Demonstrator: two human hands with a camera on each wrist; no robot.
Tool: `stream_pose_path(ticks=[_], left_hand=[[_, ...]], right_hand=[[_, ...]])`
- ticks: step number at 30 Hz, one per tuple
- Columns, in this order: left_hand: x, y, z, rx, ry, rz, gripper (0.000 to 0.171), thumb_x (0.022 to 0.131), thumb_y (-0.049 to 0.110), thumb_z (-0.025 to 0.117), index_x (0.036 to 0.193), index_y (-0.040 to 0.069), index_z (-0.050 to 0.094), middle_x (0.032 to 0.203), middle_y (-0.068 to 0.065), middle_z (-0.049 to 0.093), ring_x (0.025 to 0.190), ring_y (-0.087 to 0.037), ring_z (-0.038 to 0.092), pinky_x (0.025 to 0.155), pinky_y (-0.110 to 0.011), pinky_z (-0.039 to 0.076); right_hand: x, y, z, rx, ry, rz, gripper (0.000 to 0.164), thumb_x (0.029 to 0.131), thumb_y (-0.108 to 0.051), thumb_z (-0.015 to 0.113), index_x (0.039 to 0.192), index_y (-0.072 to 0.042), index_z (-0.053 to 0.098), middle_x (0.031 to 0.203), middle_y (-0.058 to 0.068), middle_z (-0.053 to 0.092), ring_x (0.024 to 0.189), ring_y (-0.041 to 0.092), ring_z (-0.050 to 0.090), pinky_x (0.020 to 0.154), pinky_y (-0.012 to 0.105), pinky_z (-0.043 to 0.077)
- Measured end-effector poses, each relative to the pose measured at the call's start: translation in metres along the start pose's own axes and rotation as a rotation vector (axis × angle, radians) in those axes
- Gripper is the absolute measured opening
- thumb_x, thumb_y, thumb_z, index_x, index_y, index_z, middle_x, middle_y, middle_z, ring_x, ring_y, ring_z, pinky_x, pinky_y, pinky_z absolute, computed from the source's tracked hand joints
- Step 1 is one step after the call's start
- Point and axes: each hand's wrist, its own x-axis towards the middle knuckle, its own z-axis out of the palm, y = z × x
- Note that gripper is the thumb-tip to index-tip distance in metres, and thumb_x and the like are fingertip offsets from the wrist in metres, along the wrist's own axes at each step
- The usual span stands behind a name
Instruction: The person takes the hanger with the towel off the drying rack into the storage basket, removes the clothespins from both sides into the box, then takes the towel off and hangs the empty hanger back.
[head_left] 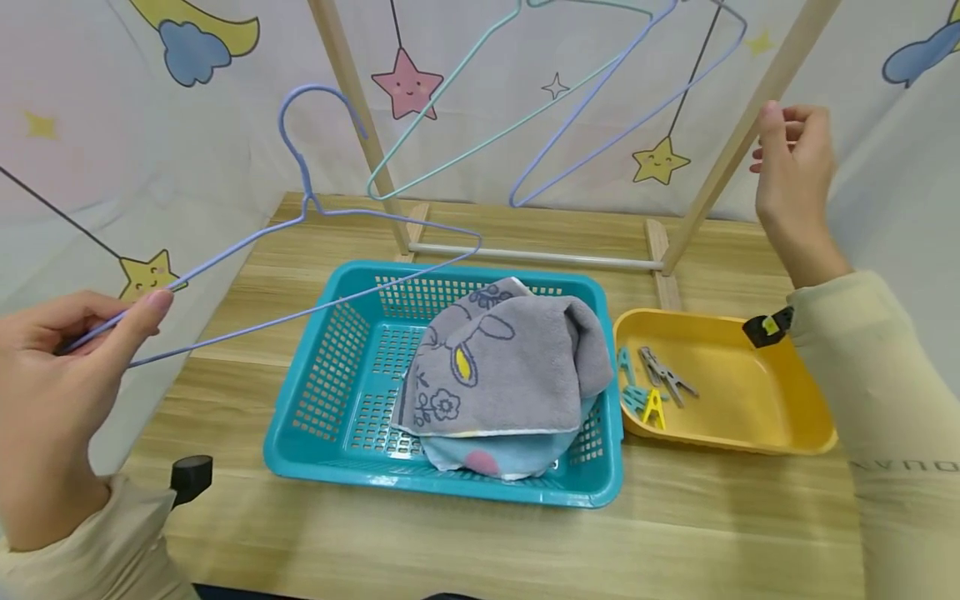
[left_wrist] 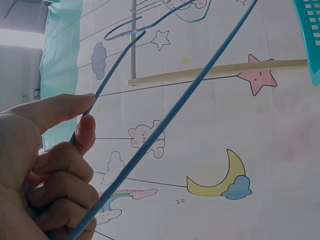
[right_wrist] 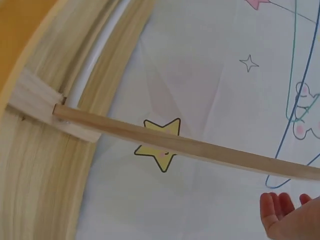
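Note:
My left hand [head_left: 71,383] grips one lower corner of a lavender-blue clothes hanger [head_left: 306,185], thumb and finger pinching the wire. The hanger's hook points up and back, and its far end reaches over the turquoise basket [head_left: 442,492]. In the left wrist view, several fingers are curled around the hanger wire. My right hand [head_left: 798,175] is raised beside the right post of a wooden rack [head_left: 750,125], fingers loosely bent and holding nothing. Inside the basket lies a grey patterned towel [head_left: 517,367], on top of a light blue cloth [head_left: 525,457].
A mint hanger [head_left: 372,185] and another lavender-blue hanger [head_left: 514,198] hang at the rack; their hooks are out of frame. Right of the basket, a yellow basin [head_left: 750,383] contains grey clothespins [head_left: 663,373], a yellow clothespin [head_left: 654,408] and teal ones [head_left: 636,397]. A white bar [head_left: 540,257] joins the rack's feet.

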Motion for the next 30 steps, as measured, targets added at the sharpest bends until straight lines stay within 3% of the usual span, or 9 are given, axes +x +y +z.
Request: stream_pose_path(ticks=[2, 8, 10, 15, 19, 23, 26, 30], left_hand=[[0.001, -0.002, -0.001, 0.009, 0.016, -0.017, 0.018, 0.072, 0.007, 0.072, 0.061, -0.004, 0.063, 0.039, 0.009, 0.036, 0.037, -0.008, 0.019, 0.035, -0.024, 0.013], [0.006, -0.007, -0.001, 0.042, 0.059, -0.054, 0.020, 0.073, 0.014, 0.072, 0.057, 0.007, 0.063, 0.041, 0.013, 0.042, 0.039, -0.006, 0.022, 0.038, -0.024, 0.016], [0.009, -0.006, 0.001, 0.053, 0.065, -0.082, 0.021, 0.073, 0.017, 0.073, 0.057, 0.009, 0.063, 0.041, 0.012, 0.042, 0.040, -0.006, 0.023, 0.038, -0.024, 0.016], [0.020, -0.001, 0.007, 0.038, 0.067, -0.165, 0.022, 0.071, 0.023, 0.075, 0.060, 0.005, 0.066, 0.040, 0.009, 0.041, 0.040, -0.008, 0.023, 0.038, -0.026, 0.016], [0.030, 0.007, 0.012, 0.016, 0.062, -0.202, 0.023, 0.070, 0.027, 0.075, 0.062, 0.007, 0.067, 0.041, 0.008, 0.043, 0.040, -0.008, 0.024, 0.039, -0.027, 0.014], [0.042, 0.016, 0.021, -0.016, 0.055, -0.151, 0.023, 0.071, 0.029, 0.073, 0.065, 0.007, 0.068, 0.041, 0.008, 0.042, 0.041, -0.009, 0.024, 0.038, -0.026, 0.014], [0.054, 0.022, 0.029, -0.027, 0.051, -0.080, 0.024, 0.072, 0.031, 0.071, 0.069, 0.007, 0.069, 0.042, 0.007, 0.039, 0.040, -0.010, 0.024, 0.038, -0.025, 0.015], [0.074, 0.034, 0.038, -0.027, 0.030, -0.045, 0.029, 0.073, 0.038, 0.067, 0.076, 0.009, 0.070, 0.049, 0.005, 0.035, 0.045, -0.010, 0.026, 0.039, -0.025, 0.014]], right_hand=[[0.007, -0.002, 0.002, 0.121, 0.010, 0.018, 0.033, 0.091, -0.044, 0.040, 0.111, -0.018, 0.042, 0.093, -0.008, 0.046, 0.079, 0.006, 0.048, 0.080, 0.023, 0.038], [0.026, 0.000, 0.012, 0.718, -0.059, -0.007, 0.033, 0.094, -0.035, 0.038, 0.108, -0.006, 0.048, 0.085, 0.011, 0.059, 0.073, 0.022, 0.059, 0.077, 0.029, 0.043], [0.029, 0.001, 0.013, 0.814, -0.089, -0.003, 0.035, 0.095, -0.034, 0.037, 0.107, -0.004, 0.051, 0.080, 0.015, 0.062, 0.069, 0.026, 0.061, 0.074, 0.031, 0.045], [0.033, 0.001, 0.010, 0.873, -0.133, 0.034, 0.041, 0.095, -0.038, 0.033, 0.106, -0.003, 0.053, 0.082, 0.017, 0.063, 0.070, 0.030, 0.060, 0.075, 0.033, 0.044], [0.035, -0.003, 0.010, 0.915, -0.138, 0.053, 0.043, 0.095, -0.039, 0.033, 0.101, -0.002, 0.053, 0.073, 0.015, 0.056, 0.067, 0.026, 0.052, 0.072, 0.033, 0.043], [0.034, -0.007, 0.012, 0.934, -0.127, 0.091, 0.044, 0.095, -0.041, 0.032, 0.092, -0.001, 0.051, 0.066, 0.011, 0.046, 0.062, 0.021, 0.042, 0.064, 0.030, 0.040], [0.033, -0.008, 0.014, 0.903, -0.116, 0.121, 0.045, 0.093, -0.043, 0.032, 0.089, -0.003, 0.050, 0.066, 0.008, 0.043, 0.061, 0.019, 0.039, 0.062, 0.028, 0.040], [0.031, -0.011, 0.017, 0.851, -0.112, 0.135, 0.045, 0.093, -0.046, 0.030, 0.088, -0.006, 0.049, 0.066, 0.005, 0.041, 0.061, 0.017, 0.037, 0.063, 0.026, 0.040]])
